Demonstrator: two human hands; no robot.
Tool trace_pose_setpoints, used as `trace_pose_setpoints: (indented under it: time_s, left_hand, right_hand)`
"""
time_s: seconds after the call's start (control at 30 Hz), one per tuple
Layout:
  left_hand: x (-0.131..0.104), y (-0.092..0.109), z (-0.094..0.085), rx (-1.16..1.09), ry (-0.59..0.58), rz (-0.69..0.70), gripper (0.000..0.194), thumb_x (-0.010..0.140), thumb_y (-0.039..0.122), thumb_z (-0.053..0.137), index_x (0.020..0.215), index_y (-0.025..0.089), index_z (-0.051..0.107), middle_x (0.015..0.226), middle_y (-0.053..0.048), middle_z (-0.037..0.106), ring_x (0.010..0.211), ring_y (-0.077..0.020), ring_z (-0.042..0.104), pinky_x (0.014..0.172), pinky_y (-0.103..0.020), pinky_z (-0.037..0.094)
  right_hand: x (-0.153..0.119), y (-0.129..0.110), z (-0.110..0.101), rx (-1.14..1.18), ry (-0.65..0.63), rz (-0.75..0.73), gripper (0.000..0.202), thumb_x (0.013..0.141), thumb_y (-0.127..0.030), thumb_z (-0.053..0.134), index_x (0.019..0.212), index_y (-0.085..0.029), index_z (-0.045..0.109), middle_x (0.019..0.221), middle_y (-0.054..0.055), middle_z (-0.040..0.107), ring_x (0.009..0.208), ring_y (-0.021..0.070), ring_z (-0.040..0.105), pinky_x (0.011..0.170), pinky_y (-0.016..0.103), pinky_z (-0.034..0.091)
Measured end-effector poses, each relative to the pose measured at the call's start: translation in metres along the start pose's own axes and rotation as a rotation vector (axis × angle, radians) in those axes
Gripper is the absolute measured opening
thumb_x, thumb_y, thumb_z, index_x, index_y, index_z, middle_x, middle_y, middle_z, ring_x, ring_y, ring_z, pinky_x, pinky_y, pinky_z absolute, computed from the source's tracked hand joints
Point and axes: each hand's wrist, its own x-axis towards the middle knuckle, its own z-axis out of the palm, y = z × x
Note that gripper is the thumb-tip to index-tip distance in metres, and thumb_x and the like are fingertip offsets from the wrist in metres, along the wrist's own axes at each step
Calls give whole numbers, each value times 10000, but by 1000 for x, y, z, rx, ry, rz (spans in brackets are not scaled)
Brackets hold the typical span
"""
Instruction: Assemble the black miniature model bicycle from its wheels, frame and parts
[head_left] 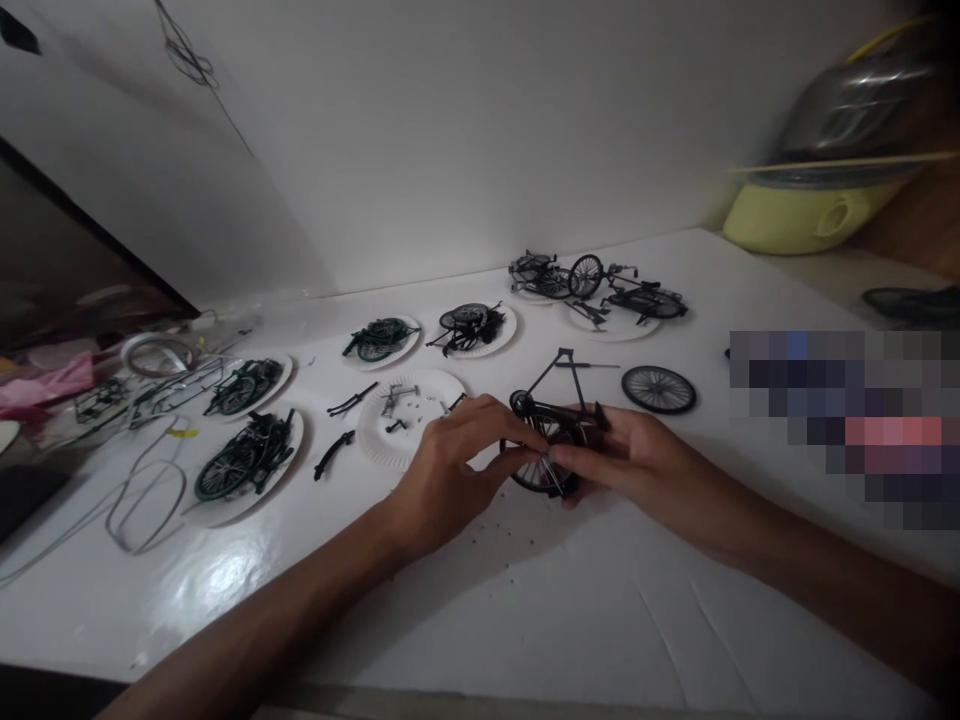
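A dark miniature bicycle frame (553, 408) with one spoked wheel (531, 474) fitted is tilted above the white table. My right hand (637, 455) grips it around the wheel end, its thumb near the hub. At that hub, my left hand (457, 460) pinches with thumb and forefinger; whatever tiny piece lies between the tips is hidden. A loose spoked wheel (658, 390) lies to the right of the frame. Behind my left hand is a white paper plate (367, 450) with small metal parts, and two dark fender-like curved pieces (334, 455) rest to its left.
More plates of miniature bicycle parts stand around: a green set (244, 460) at left, others along the back. Tiny bits (510, 567) are scattered near the front. Wire loops (146, 490) lie left, and a yellow-green pot (795, 215) stands back right. A blurred patch covers the right side.
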Motion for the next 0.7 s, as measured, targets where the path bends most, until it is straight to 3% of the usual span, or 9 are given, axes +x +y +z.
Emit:
trace_pose_setpoints:
  time_s: [0.37,0.53,0.7]
  left_hand:
    - [2,3,-5,-84,-106,-86,194,885,114,665,1048,212,707,939,-32,721,883,-144,643,786,-296,547]
    - [1,4,-2,-122,-36,-150,142,826,156,749,954,200,709,900,-13,719,847,-134,647,781,-275,540]
    - [1,2,-1,-98,7,-197,142,824,161,750,938,188,670,890,-7,708,817,-126,659,742,-254,542]
  right_hand:
    - [-1,2,-3,2,-23,28,334,862,-363,681,1131,-172,628,1136,96,689,918,204,671,632,285,611]
    - [-2,3,-4,2,-29,68,389,865,-360,679,1202,-187,592,1195,102,661,901,195,666,670,316,611]
    - [-1,1,-5,-25,-41,74,328,869,-372,673,1136,-187,633,1055,74,696,763,158,661,643,299,585]
